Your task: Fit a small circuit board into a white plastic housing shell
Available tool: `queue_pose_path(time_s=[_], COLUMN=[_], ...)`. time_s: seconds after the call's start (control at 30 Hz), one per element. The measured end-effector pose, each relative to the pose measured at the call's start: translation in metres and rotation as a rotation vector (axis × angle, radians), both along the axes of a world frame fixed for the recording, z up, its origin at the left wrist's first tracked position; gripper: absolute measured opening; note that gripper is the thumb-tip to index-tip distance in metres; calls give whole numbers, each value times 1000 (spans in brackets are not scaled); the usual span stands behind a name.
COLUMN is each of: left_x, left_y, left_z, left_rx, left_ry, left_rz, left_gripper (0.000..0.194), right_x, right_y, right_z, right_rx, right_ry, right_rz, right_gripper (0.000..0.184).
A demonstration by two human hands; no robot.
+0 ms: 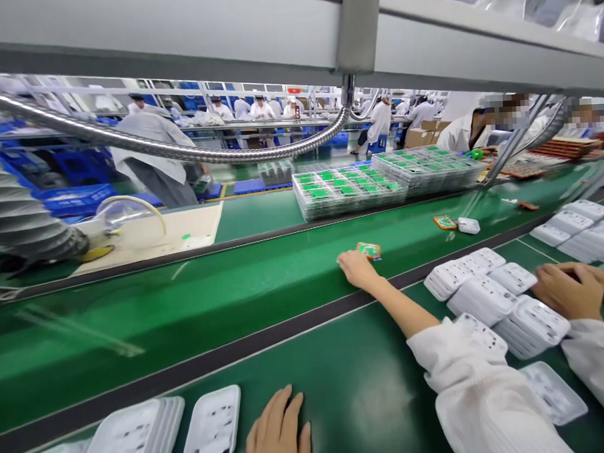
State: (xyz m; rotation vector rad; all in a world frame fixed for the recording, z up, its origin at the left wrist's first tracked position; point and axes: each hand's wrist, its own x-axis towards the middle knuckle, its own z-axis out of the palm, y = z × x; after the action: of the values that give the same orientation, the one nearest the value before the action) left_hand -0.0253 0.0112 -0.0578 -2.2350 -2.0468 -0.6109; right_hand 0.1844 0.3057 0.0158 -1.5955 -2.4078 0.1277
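Observation:
My right hand (356, 267) reaches out over the moving green belt (195, 298), its fingers curled on the edge of a small green circuit board (369, 250) with an orange rim. My right sleeve is white and crosses stacks of white plastic covers (485, 292). My left hand (278, 431) lies flat on the green bench surface (349, 385) at the bottom, fingers stretched out, holding nothing. White plastic covers (213, 427) lie just left of it.
Farther along the belt lie another small board (444, 221) and a white part (468, 225). Clear trays of green boards (348, 188) are stacked behind the belt. A co-worker's hands (572, 288) rest at the right. A flexible metal hose (178, 150) hangs overhead.

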Motion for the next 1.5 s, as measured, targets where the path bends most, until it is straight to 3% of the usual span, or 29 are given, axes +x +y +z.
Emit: queue_pose_path(time_s=[0.13,0.2,0.33,0.43,0.6,0.77,0.9,1.03,1.23,1.33,1.5], left_x=[4,6,5,3,14,34,40,37,38,44,59], left_y=[-3,-4,-4,-1,14,47,66,54,23,24,38], left_z=[19,30,46,48,50,64,63,49,40,43,54], left_rx=[138,247,352,327,96,-73,-82,-37,-24,-48,-123], left_ry=[-134,-192,-229,-228,-123,84,115,-7,-349,-299,-74], left_rz=[28,28,50,46,38,292,222,104,-55,-53,73], left_gripper=[33,36,37,37,29,31,18,14,15,16,16], right_x=[-20,-16,3,15,19,7,0,-2,-5,-4,-1], right_y=[-88,-131,-193,-214,-215,-210,-211,-214,-218,-216,-208], right_z=[14,21,23,13,-7,-18,-18,-14,-14,-19,-27], right_rx=[15,-29,-158,-206,-190,-161,-134,-50,-64,-79,-128], right_ry=[261,371,478,523,600,680,692,623,532,545,628], right_rz=[440,554,597,565,479,368,351,424,449,409,335], right_gripper=[15,16,18,19,22,18,12,14,15,16,12])
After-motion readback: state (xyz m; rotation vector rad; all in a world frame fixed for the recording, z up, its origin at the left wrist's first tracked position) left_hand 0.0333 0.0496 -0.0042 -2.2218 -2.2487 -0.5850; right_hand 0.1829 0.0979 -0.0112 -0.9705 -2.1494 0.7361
